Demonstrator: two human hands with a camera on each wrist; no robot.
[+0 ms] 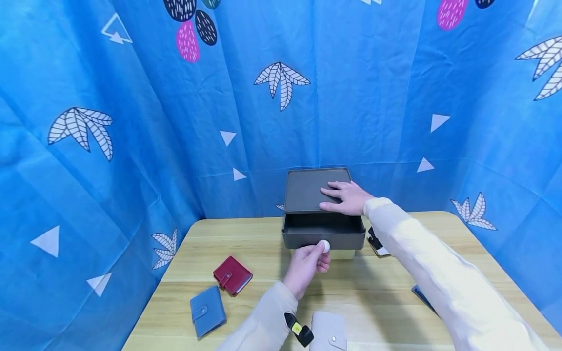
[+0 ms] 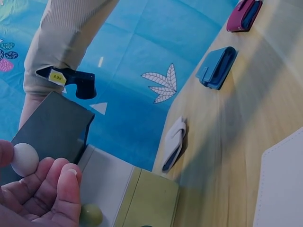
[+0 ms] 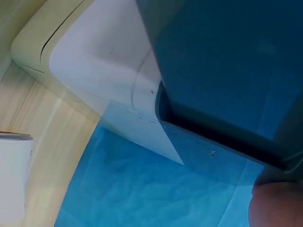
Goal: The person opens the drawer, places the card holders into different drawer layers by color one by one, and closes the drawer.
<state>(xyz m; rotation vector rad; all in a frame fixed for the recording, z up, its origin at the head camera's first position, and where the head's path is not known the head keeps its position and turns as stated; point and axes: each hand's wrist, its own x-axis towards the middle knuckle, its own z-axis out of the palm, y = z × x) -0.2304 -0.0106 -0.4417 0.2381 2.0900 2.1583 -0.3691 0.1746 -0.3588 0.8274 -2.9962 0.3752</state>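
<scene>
A small drawer unit stands at the back of the table, its dark grey top drawer (image 1: 322,241) pulled out toward me. The drawer's visible interior looks bare. My left hand (image 1: 306,265) pinches the round white knob (image 2: 24,160) on the drawer front between thumb and fingers. On the unit's dark grey top (image 1: 305,190) rests my right hand (image 1: 344,197), fingers spread and nearly straight. The left wrist view shows a pale drawer (image 2: 105,177) with a green knob (image 2: 91,215) below, and a yellow-green section (image 2: 149,201) at the bottom.
A red wallet (image 1: 232,276) and a blue wallet (image 1: 208,312) lie at the left. Near the front edge is a pale lilac wallet (image 1: 328,331). Right of the unit lies a black-and-white item (image 1: 378,244); a dark blue item (image 1: 423,298) is partly under my right arm. Blue curtains (image 1: 360,112) surround the table.
</scene>
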